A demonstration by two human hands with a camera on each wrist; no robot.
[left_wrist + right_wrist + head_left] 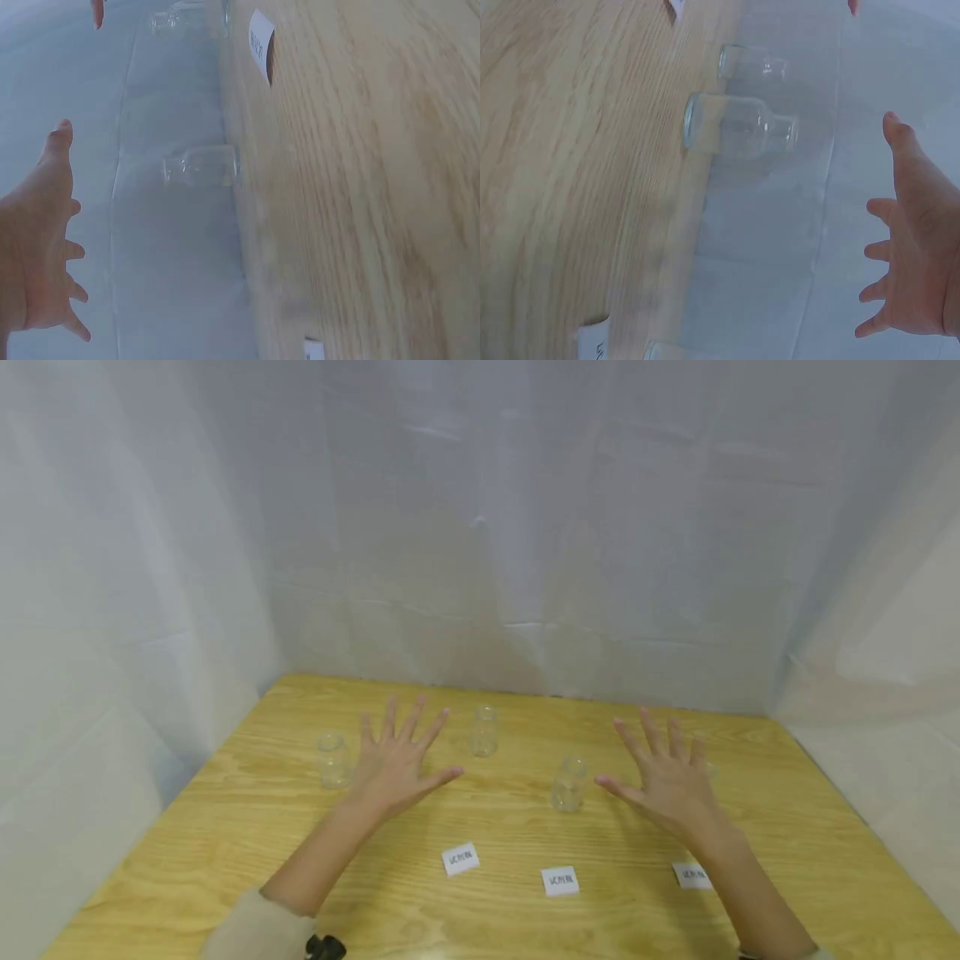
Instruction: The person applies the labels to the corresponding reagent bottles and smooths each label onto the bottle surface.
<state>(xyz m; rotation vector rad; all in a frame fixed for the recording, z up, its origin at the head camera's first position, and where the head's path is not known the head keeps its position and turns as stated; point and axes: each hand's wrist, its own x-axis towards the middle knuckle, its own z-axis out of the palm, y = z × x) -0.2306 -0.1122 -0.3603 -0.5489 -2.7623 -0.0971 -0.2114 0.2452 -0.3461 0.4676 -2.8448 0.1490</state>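
Both hands are held out over the table with fingers spread and nothing in them. In the head view my left hand [392,768] is between a clear glass bottle [333,762] on its left and another glass bottle [484,732] farther back. My right hand [671,781] hovers to the right of a third bottle [569,787]. Beyond its fingers the faint edge of one more clear bottle [710,769] shows, mostly hidden. In the left wrist view a bottle [202,166] stands upright on the table, apart from the fingers. The right wrist view has a nearby bottle [735,126] also apart from the hand.
Small white cards with black characters lie nearer me: one left of centre [461,858], a middle card [560,881], and a right card [692,875] partly overlapped by my forearm. White cloth [525,527] encloses the wooden table [480,927] at the back and sides.
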